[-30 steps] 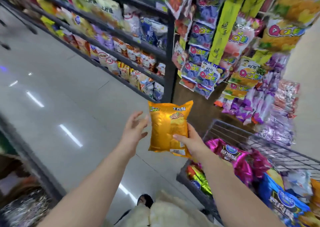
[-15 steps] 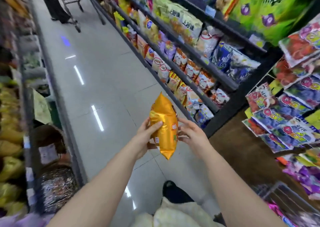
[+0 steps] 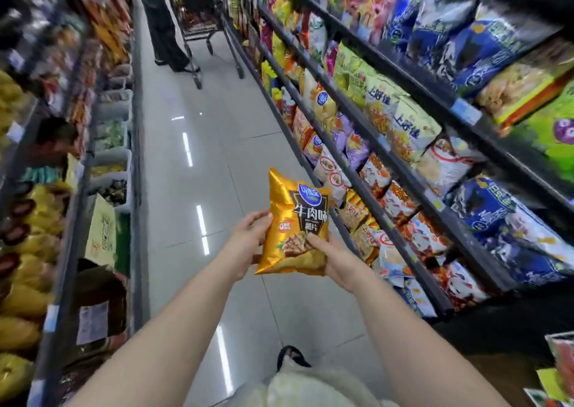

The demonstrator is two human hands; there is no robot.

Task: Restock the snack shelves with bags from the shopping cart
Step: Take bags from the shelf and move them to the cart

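In a supermarket snack aisle, a person holds a glossy gold foil bag of crisps (image 3: 295,226) at chest height over the pale tiled floor (image 3: 192,189), its printed front facing the camera and its top edge pointing away up the aisle. The left hand (image 3: 248,245) grips the bag's left edge, thumb pressed on the front and fingers curled behind. The right hand (image 3: 335,260) grips the lower right corner, thumb lying across the picture on the front and fingers wrapped underneath. The bag is in the air between both hands, just to the left of the black metal snack shelves (image 3: 410,173) that run along the right side of the aisle, and it touches none of them. Those shelves are packed with upright bags, among them yellow-green packets with blue lettering (image 3: 403,124) on a middle row and dark blue bags (image 3: 484,207) nearer the camera. Along the left side stand racks of yellow packs (image 3: 18,298), blurred at the frame's edge. Farther up the aisle, another person in dark trousers (image 3: 164,33) stands beside a black wire shopping cart (image 3: 202,18). At the bottom of the frame are the holder's cream garment (image 3: 310,388) and one black shoe (image 3: 290,357) on the tiles.
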